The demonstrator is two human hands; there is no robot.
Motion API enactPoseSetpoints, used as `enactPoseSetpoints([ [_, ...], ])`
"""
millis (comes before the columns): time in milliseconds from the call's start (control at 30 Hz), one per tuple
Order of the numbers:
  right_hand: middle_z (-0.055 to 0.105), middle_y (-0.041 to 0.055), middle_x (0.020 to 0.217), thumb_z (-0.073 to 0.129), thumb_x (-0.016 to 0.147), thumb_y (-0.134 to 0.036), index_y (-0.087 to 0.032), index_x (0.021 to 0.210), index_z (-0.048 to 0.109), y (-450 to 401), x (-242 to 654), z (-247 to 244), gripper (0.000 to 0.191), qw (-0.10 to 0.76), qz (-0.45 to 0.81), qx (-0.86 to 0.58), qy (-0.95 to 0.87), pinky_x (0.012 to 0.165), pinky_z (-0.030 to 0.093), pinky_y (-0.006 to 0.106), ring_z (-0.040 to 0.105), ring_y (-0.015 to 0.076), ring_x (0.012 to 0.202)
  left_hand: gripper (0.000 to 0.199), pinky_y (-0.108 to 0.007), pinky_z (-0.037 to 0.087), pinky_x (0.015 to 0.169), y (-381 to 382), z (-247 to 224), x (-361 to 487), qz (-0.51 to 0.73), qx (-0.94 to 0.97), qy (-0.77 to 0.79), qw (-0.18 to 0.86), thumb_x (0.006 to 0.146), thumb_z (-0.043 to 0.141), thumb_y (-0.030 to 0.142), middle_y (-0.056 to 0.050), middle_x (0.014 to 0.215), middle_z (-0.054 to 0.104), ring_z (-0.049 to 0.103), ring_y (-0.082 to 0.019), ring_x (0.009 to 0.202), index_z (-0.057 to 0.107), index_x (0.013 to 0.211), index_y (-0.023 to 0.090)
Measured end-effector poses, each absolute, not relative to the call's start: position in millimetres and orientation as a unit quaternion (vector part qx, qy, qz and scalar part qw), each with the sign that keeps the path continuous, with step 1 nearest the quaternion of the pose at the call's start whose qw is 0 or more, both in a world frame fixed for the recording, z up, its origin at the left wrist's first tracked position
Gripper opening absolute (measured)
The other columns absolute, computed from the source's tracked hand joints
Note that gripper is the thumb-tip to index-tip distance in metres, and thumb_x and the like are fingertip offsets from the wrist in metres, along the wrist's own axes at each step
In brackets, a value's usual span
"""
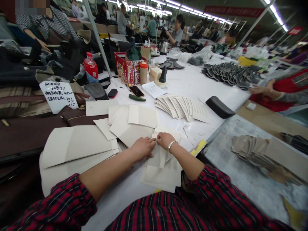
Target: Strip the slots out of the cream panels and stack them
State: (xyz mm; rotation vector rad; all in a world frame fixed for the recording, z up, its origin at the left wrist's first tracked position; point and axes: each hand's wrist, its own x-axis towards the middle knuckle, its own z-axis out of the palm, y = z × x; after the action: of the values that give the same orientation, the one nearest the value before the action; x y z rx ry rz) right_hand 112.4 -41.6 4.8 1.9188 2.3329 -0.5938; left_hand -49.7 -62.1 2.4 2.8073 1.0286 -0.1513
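Note:
My left hand (143, 147) lies with fingers stretched over the edge of a flat cream panel in front of me. Close beside it, almost touching, my right hand (165, 140) has thumb and fingertips pinched together; what is between them is too small to make out. A narrow cream strip (162, 159) hangs below the right hand. Under both hands are overlapping cream panels (160, 176) near the table's front edge. More large cream panels (79, 144) are layered to the left. Beyond the hands lies another group of cream panels (133, 120).
A fanned row of cream pieces (180, 107) lies ahead on the white table (185, 80). Nearby are a black curved case (219, 106), a phone (136, 91), a cucumber (137, 98) and a red box (127, 70). A co-worker's hands (266, 91) are at right, near stacked dark pieces (231, 73).

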Motion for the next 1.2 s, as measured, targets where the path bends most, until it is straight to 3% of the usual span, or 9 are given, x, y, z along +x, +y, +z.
enactPoseSetpoints([
  [167,0.06,0.0035,0.079,0.05,0.074,-0.023,-0.018,0.081,0.058,-81,105,12,0.012,0.027,-0.24,0.538,0.807,0.066,0.035,0.023,0.054,0.0148,0.075,0.057,-0.032,0.036,0.076,-67,0,-51,-0.041,0.918,0.386,0.085,0.069,0.055,0.047,-0.009,0.123,0.044,0.045,-0.023,0.102,0.036,0.117,0.021],
  [367,0.053,0.0052,0.086,0.043,0.078,-0.022,-0.017,0.084,0.051,-114,106,26,0.011,-0.104,-0.224,0.556,0.794,0.066,0.035,0.023,0.049,0.0127,0.073,0.085,-0.035,0.035,0.081,-72,6,-48,-0.074,0.908,0.394,0.123,0.058,0.064,0.049,-0.012,0.13,0.036,0.04,-0.025,0.109,0.023,0.126,0.02],
  [533,0.052,-0.0012,0.067,0.047,0.073,-0.017,-0.017,0.076,0.051,-189,101,9,0.005,0.008,-0.502,0.394,0.77,0.056,0.034,0.018,0.045,0.0093,0.059,0.079,-0.037,0.032,0.085,-76,7,-46,-0.092,0.905,0.398,0.118,0.058,0.065,0.047,-0.012,0.135,0.027,0.038,-0.027,0.111,0.028,0.122,0.02],
  [633,0.051,-0.0016,0.067,0.044,0.076,-0.021,-0.017,0.075,0.05,-207,102,8,0.008,-0.052,-0.553,0.424,0.716,0.057,0.035,0.018,0.044,0.0088,0.061,0.076,-0.037,0.032,0.086,-73,6,-49,-0.082,0.906,0.39,0.138,0.059,0.064,0.046,-0.011,0.136,0.026,0.037,-0.027,0.112,0.029,0.121,0.019],
  [733,0.048,-0.0025,0.061,0.038,0.08,-0.032,-0.017,0.071,0.049,-178,121,31,0.02,-0.135,-0.548,0.518,0.643,0.055,0.036,0.019,0.042,0.0086,0.057,0.066,-0.033,0.035,0.086,-64,5,-50,-0.056,0.907,0.376,0.18,0.065,0.06,0.037,-0.01,0.132,0.034,0.04,-0.023,0.11,0.03,0.12,0.019],
  [900,0.048,-0.0016,0.059,0.037,0.077,-0.046,-0.019,0.067,0.048,-144,215,59,0.031,-0.169,-0.403,0.643,0.629,0.056,0.037,0.022,0.043,0.0113,0.056,0.021,-0.027,0.039,0.083,-47,1,-47,0.029,0.889,0.411,0.2,0.073,0.046,0.018,-0.004,0.115,0.046,0.049,-0.016,0.098,0.049,0.094,0.02],
  [1033,0.054,0.0016,0.062,0.036,0.075,-0.051,-0.023,0.07,0.051,-167,306,-3,0.033,-0.085,-0.258,0.766,0.582,0.061,0.04,0.029,0.05,0.017,0.06,0.028,-0.026,0.041,0.08,-35,2,-41,0.052,0.87,0.439,0.219,0.069,0.049,0.017,-0.004,0.098,0.051,0.051,-0.016,0.089,0.049,0.097,0.019],
  [1100,0.06,0.0056,0.078,0.038,0.074,-0.05,-0.024,0.08,0.055,-178,336,-45,0.032,-0.038,-0.222,0.801,0.555,0.067,0.042,0.032,0.055,0.0204,0.07,0.027,-0.026,0.042,0.075,-28,4,-38,0.035,0.867,0.441,0.227,0.067,0.05,0.016,-0.003,0.088,0.054,0.052,-0.016,0.082,0.052,0.093,0.019],
  [1200,0.056,0.0098,0.106,0.051,0.065,-0.048,-0.023,0.094,0.059,-176,348,-85,0.039,0.057,-0.207,0.809,0.547,0.079,0.041,0.033,0.053,0.0239,0.093,0.018,-0.025,0.041,0.07,-18,6,-32,0.019,0.863,0.453,0.224,0.065,0.048,0.014,-0.003,0.08,0.056,0.053,-0.016,0.076,0.057,0.081,0.017],
])
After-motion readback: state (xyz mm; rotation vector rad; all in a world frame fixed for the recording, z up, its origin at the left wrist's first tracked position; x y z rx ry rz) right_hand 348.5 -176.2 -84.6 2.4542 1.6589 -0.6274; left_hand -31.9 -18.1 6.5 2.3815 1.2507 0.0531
